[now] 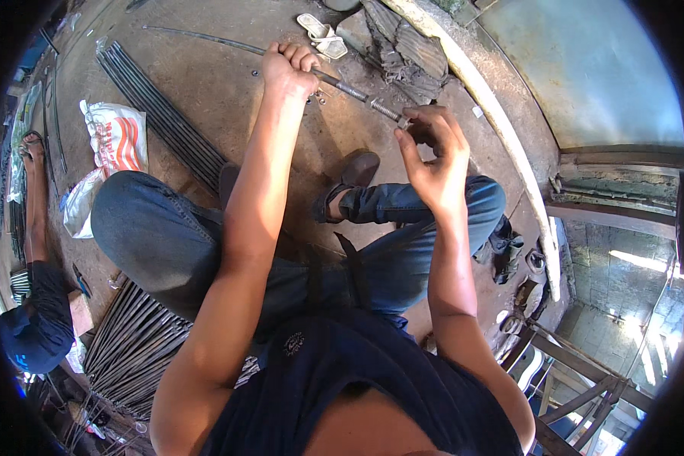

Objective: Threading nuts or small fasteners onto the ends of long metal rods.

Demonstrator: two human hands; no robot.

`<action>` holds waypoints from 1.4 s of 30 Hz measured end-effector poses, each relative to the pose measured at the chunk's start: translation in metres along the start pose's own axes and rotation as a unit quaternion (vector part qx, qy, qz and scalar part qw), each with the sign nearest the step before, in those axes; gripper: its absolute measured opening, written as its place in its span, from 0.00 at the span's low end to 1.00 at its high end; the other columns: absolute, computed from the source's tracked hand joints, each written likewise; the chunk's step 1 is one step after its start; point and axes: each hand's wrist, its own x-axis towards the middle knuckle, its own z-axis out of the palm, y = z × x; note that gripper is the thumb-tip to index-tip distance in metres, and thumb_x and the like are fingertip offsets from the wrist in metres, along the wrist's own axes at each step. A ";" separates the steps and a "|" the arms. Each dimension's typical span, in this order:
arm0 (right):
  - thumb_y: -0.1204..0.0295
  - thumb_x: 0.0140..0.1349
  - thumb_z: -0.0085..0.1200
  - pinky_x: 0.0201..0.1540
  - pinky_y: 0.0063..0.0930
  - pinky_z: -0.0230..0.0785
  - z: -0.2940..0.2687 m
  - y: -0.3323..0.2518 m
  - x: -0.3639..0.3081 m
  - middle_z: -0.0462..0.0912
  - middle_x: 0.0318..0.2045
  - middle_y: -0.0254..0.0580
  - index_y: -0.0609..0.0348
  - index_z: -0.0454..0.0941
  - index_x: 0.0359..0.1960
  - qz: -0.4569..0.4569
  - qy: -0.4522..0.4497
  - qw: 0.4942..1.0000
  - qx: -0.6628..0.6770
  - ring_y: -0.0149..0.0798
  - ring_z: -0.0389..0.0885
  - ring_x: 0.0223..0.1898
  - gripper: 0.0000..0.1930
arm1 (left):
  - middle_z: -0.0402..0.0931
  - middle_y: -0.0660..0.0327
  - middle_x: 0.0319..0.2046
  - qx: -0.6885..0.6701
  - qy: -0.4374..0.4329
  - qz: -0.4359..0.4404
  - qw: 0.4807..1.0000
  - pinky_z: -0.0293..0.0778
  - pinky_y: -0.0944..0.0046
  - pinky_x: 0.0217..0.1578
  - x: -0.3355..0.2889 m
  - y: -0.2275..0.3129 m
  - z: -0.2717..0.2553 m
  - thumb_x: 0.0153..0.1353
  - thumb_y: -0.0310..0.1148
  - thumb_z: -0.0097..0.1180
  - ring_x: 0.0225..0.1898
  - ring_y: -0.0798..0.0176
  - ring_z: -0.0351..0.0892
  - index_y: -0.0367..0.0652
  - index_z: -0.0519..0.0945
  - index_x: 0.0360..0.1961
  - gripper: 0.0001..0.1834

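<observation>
A long, thin metal rod slants from the upper left down to the right in front of me. My left hand is closed in a fist around it. Toward its right end the rod is threaded, and a collar-like nut sits partway along the thread. At the very tip is another nut. My right hand has its thumb and curled fingers at this end nut, pinching it; part of the nut is hidden by the fingers.
Bundled dark rods lie on the floor to the left, beside a white and orange sack. More rods are stacked lower left, near another person. Small nuts lie beyond my left wrist. A sandal and a pale curved pole lie farther off.
</observation>
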 end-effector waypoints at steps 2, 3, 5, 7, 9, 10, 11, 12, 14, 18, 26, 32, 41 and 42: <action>0.71 0.58 0.62 0.32 0.29 0.71 -0.007 -0.005 0.000 0.79 0.28 0.46 0.66 0.77 0.43 0.043 -0.050 0.993 -0.093 0.37 0.80 0.26 0.14 | 0.45 0.72 0.12 0.002 -0.008 0.006 1.000 0.39 0.71 0.12 0.000 0.002 0.000 0.73 0.54 0.30 0.11 0.73 0.41 0.51 0.52 0.16 0.29; 0.71 0.58 0.62 0.32 0.29 0.71 -0.007 -0.006 0.000 0.79 0.28 0.46 0.66 0.77 0.43 0.044 -0.049 0.993 -0.094 0.37 0.80 0.26 0.14 | 0.45 0.72 0.12 0.002 -0.007 0.005 1.000 0.39 0.71 0.12 0.000 0.002 0.000 0.73 0.54 0.30 0.11 0.73 0.41 0.51 0.52 0.16 0.29; 0.70 0.59 0.61 0.31 0.30 0.71 -0.003 -0.007 0.001 0.79 0.25 0.48 0.67 0.77 0.40 0.137 -0.038 0.987 0.078 0.40 0.79 0.25 0.13 | 0.45 0.72 0.12 -0.004 0.000 -0.001 1.000 0.39 0.71 0.12 -0.002 0.003 0.001 0.74 0.53 0.30 0.11 0.73 0.41 0.52 0.53 0.16 0.28; 0.68 0.60 0.61 0.30 0.30 0.70 0.000 -0.007 0.001 0.79 0.23 0.48 0.68 0.77 0.39 0.068 -0.016 0.996 0.049 0.40 0.78 0.23 0.14 | 0.45 0.72 0.12 0.003 0.004 0.007 1.000 0.39 0.71 0.12 -0.001 0.001 0.004 0.74 0.52 0.30 0.11 0.73 0.42 0.52 0.53 0.16 0.28; 0.68 0.59 0.62 0.30 0.29 0.69 0.002 0.000 -0.001 0.79 0.24 0.46 0.67 0.75 0.42 0.021 -0.012 1.000 -0.013 0.37 0.77 0.23 0.16 | 0.45 0.72 0.12 0.008 0.011 0.011 1.000 0.40 0.71 0.12 -0.002 -0.001 0.003 0.74 0.52 0.31 0.11 0.73 0.42 0.52 0.53 0.16 0.28; 0.68 0.59 0.62 0.30 0.29 0.69 0.001 0.000 -0.002 0.79 0.24 0.46 0.67 0.75 0.42 0.021 -0.012 1.000 -0.014 0.37 0.77 0.23 0.16 | 0.45 0.72 0.12 0.006 0.009 0.007 1.000 0.40 0.71 0.12 -0.003 -0.002 0.002 0.74 0.52 0.31 0.11 0.73 0.42 0.52 0.53 0.16 0.28; 0.67 0.59 0.62 0.29 0.30 0.69 0.001 -0.002 -0.001 0.78 0.23 0.47 0.67 0.76 0.40 0.040 -0.013 0.999 0.004 0.38 0.76 0.22 0.15 | 0.46 0.72 0.12 0.004 0.006 0.005 1.000 0.40 0.71 0.12 -0.003 -0.001 0.002 0.74 0.52 0.31 0.11 0.73 0.42 0.52 0.53 0.16 0.28; 0.67 0.60 0.62 0.28 0.30 0.68 0.001 -0.005 0.001 0.78 0.22 0.47 0.67 0.77 0.38 0.058 -0.014 0.998 0.022 0.38 0.75 0.21 0.14 | 0.46 0.72 0.12 0.005 0.006 0.006 1.000 0.40 0.71 0.12 -0.003 0.000 0.002 0.74 0.52 0.31 0.11 0.73 0.42 0.52 0.53 0.16 0.28; 0.65 0.61 0.61 0.27 0.32 0.67 0.006 -0.010 0.003 0.77 0.19 0.48 0.68 0.77 0.34 0.012 0.028 0.999 0.036 0.38 0.74 0.19 0.14 | 0.45 0.72 0.12 0.023 0.031 0.016 0.999 0.40 0.71 0.12 -0.003 -0.001 0.001 0.74 0.52 0.30 0.11 0.73 0.42 0.52 0.53 0.16 0.28; 0.69 0.57 0.64 0.28 0.30 0.68 -0.005 -0.010 0.004 0.77 0.23 0.45 0.66 0.75 0.41 0.127 -0.089 0.985 -0.077 0.36 0.75 0.22 0.16 | 0.45 0.72 0.12 0.011 0.008 0.008 1.000 0.40 0.71 0.12 -0.001 0.001 0.001 0.74 0.52 0.30 0.11 0.73 0.41 0.52 0.53 0.16 0.28; 0.77 0.53 0.62 0.32 0.32 0.71 -0.004 0.003 0.006 0.78 0.32 0.48 0.64 0.76 0.42 0.162 -0.112 0.980 0.009 0.39 0.79 0.26 0.14 | 0.46 0.72 0.12 0.021 0.007 0.019 1.000 0.41 0.72 0.12 -0.003 0.002 0.001 0.74 0.49 0.33 0.11 0.73 0.42 0.51 0.54 0.17 0.26; 0.71 0.60 0.60 0.30 0.30 0.70 0.000 -0.001 0.005 0.79 0.22 0.46 0.66 0.77 0.36 0.047 -0.042 0.998 -0.019 0.37 0.78 0.23 0.10 | 0.47 0.71 0.12 -0.001 -0.009 -0.001 1.000 0.40 0.71 0.12 -0.001 0.003 -0.001 0.73 0.49 0.31 0.12 0.73 0.43 0.51 0.54 0.17 0.26; 0.70 0.59 0.62 0.31 0.30 0.71 0.006 0.006 0.000 0.79 0.27 0.51 0.68 0.77 0.39 0.124 -0.039 0.991 0.031 0.40 0.80 0.27 0.13 | 0.45 0.72 0.12 0.011 0.001 0.008 1.000 0.40 0.71 0.12 0.000 0.003 -0.002 0.74 0.50 0.30 0.12 0.72 0.43 0.51 0.53 0.17 0.27; 0.69 0.60 0.61 0.31 0.30 0.70 0.007 -0.006 -0.001 0.78 0.25 0.52 0.68 0.77 0.38 0.085 0.011 0.995 0.054 0.41 0.80 0.27 0.13 | 0.45 0.72 0.12 0.011 0.000 0.010 1.000 0.40 0.71 0.12 0.001 0.003 -0.001 0.74 0.50 0.30 0.12 0.72 0.43 0.51 0.53 0.17 0.27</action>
